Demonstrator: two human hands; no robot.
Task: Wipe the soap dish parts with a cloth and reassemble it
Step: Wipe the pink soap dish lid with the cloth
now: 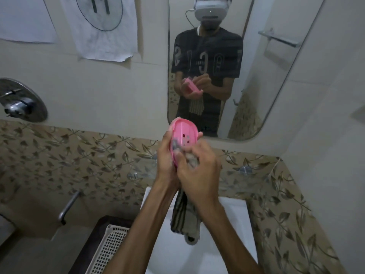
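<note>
A pink oval soap dish part (183,133) with several drain holes is held up in front of the mirror, tilted with its inner side toward me. My left hand (166,155) grips it from the left and below. My right hand (199,165) presses a bunched grey striped cloth (184,218) against the dish's lower inside; the cloth's tail hangs down over the white basin (233,218). No other dish part shows.
A mirror (256,76) on the wall ahead reflects a person holding the dish. A white perforated basket (110,246) sits lower left beside a metal tap (68,208). A shower mixer (21,101) is on the left wall, papers above.
</note>
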